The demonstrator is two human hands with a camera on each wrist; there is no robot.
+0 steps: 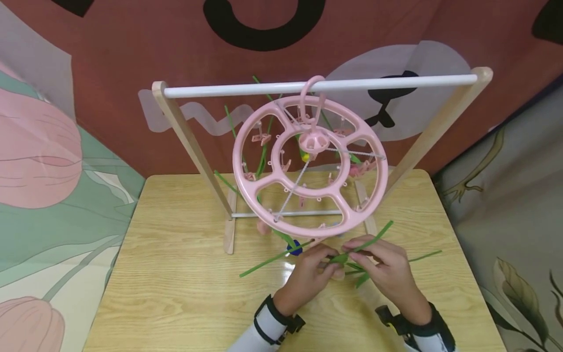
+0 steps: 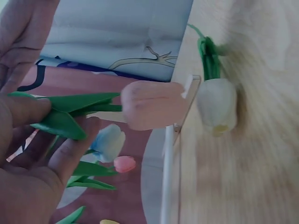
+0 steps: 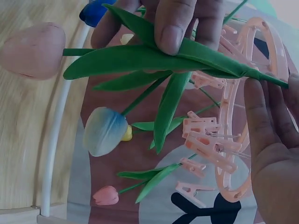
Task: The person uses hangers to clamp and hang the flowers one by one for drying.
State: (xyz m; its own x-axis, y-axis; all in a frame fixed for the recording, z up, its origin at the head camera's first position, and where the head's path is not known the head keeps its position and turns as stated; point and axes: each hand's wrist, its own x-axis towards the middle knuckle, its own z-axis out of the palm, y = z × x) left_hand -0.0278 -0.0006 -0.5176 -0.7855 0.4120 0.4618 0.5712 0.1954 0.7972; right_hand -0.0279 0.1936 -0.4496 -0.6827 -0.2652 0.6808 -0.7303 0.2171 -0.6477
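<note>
In the left wrist view, a pale pink artificial tulip [image 2: 152, 105] points its bloom away from my left hand [image 2: 32, 182], which pinches its green leaves between thumb and fingers. My right hand [image 3: 275, 140] pinches the thin green stem beyond the leaves, in the right wrist view. Both hands, left [image 1: 310, 274] and right [image 1: 389, 269], meet low in front of a pink round clip hanger [image 1: 380, 195] in the head view. Small pink clothespins [image 3: 201, 126] dangle from the hanger. A white tulip [image 2: 217, 105] lies on the table below.
The hanger hooks over a white rod [image 1: 228, 90] on a wooden stand [image 1: 189, 142]. Beneath it hang a blue-and-white tulip [image 3: 105, 130], a small pink tulip [image 3: 106, 196] and a dark blue bloom [image 1: 293, 248]. The wood-grain table [image 1: 176, 293] backs onto a printed cloth [image 1: 119, 58].
</note>
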